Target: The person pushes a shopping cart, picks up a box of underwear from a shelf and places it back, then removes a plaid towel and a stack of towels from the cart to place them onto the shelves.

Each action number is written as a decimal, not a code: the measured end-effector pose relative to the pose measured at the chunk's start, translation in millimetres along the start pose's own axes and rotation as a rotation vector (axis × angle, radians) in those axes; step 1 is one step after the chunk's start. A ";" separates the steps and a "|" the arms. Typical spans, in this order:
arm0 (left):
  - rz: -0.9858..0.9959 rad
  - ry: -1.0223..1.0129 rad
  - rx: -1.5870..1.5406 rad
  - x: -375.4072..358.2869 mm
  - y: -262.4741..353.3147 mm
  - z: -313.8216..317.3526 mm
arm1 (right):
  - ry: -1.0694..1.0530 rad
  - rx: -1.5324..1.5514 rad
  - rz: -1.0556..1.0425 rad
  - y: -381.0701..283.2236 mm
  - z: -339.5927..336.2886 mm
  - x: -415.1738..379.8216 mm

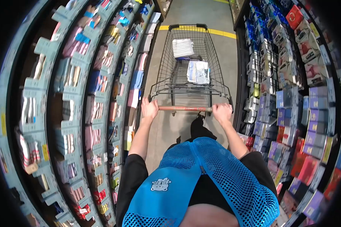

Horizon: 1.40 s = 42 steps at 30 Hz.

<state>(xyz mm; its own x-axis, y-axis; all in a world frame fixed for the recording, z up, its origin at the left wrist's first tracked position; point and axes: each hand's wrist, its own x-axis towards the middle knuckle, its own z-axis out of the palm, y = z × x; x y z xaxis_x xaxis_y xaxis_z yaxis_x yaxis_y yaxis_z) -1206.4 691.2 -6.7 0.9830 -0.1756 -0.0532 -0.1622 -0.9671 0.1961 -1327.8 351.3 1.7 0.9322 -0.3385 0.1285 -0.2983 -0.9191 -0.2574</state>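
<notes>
Ahead of me stands a wire shopping cart [212, 62] with a reddish-brown handle bar [182, 108]. My left hand [150, 109] is wrapped round the left end of the bar, and my right hand [222, 112] grips its right end. Inside the basket, a folded white striped cloth [183, 48] lies toward the far left. Closer to the handle, on the right, rests a folded white and pale blue cloth item [198, 72] that looks wrapped in clear plastic. Both items are apart from my hands.
On the left, tall shelves [68, 94] hold many folded textiles in pale blue card trays. Along the right, another shelf carries boxed packages [318, 99] and hanging packs. Grey floor [201, 15] runs between them, crossed by a yellow line [222, 33] beyond the cart.
</notes>
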 end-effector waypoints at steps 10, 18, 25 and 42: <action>0.173 -0.103 0.067 131.8 30.7 -1.7 | 0.109 0.057 -0.120 7.9 17.9 139.2; 0.276 -0.176 0.215 211.4 46.8 -19.6 | 0.070 0.019 -0.119 15.9 32.6 214.8; 0.409 -0.219 -0.030 281.8 47.5 -10.9 | -0.009 0.098 0.100 8.8 37.7 279.8; 0.317 -0.099 -0.333 323.0 35.8 -19.9 | -0.557 1.127 0.451 -60.8 74.1 569.8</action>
<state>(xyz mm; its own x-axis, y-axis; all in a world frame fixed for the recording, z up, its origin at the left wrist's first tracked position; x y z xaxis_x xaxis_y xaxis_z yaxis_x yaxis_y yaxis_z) -893.0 603.5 2.6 0.8740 -0.4849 -0.0304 -0.4004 -0.7543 0.5204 -763.3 229.3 19.6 0.8370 -0.1914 -0.5126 -0.5207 0.0094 -0.8537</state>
